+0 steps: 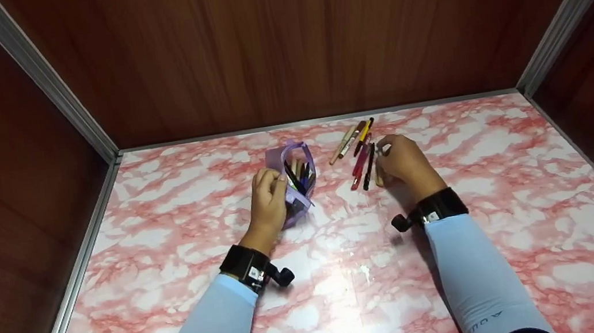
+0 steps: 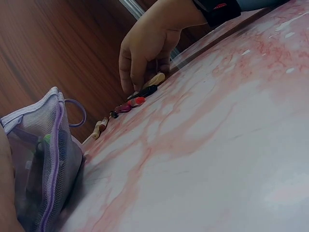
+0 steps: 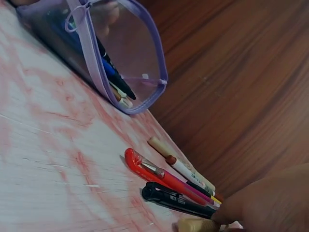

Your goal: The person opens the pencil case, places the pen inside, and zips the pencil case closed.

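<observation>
My left hand (image 1: 268, 196) grips the near left side of a purple mesh pencil case (image 1: 297, 218), its zipped mouth spread wide. Several pens and markers, among them a black pen (image 1: 294, 178), stand inside the case. Over a loose row of pens at the right, my right hand (image 1: 403, 160) reaches down with bent fingers. Its fingertips are right at a black pen (image 3: 178, 202) and a beige-capped marker (image 3: 197, 225); I cannot tell whether they pinch either one. A red pen (image 3: 166, 179) lies alongside the black one.
Farther back lie a yellow-and-black pen (image 1: 364, 135), a white-and-brown marker (image 1: 352, 140) and a beige marker (image 1: 342, 145). Brown wood-look panels (image 1: 279, 41) rise behind and at both sides of the red-and-white marbled table (image 1: 167, 237).
</observation>
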Action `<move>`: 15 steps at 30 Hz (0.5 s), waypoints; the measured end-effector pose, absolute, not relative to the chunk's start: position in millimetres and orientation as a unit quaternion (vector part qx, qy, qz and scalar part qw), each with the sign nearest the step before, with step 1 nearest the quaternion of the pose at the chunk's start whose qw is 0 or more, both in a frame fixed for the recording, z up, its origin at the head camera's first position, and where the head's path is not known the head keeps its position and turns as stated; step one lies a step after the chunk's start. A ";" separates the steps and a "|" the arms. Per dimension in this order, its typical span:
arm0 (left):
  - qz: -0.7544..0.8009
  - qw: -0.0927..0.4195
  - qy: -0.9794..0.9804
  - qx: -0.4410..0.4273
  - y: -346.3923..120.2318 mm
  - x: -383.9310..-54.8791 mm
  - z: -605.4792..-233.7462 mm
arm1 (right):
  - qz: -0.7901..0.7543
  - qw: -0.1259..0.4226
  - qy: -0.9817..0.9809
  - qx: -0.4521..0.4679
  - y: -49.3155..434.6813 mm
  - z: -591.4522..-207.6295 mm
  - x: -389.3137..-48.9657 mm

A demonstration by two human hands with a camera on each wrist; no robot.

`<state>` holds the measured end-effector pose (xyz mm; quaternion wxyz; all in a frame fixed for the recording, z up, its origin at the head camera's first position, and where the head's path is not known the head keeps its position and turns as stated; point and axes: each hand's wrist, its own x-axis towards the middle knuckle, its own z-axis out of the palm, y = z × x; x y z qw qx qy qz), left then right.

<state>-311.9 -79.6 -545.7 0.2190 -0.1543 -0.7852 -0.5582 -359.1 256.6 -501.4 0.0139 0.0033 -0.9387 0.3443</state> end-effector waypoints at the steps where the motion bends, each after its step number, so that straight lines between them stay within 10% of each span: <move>1: -0.557 0.220 -0.786 -0.155 -79.7 -311.9 -545.9 | 0.340 0.010 -0.940 0.004 257.3 -500.6 -359.2; 15: -0.558 0.220 -0.785 -0.153 -79.5 -312.8 -547.0 | 0.372 -0.022 -0.927 -0.038 263.4 -496.1 -352.5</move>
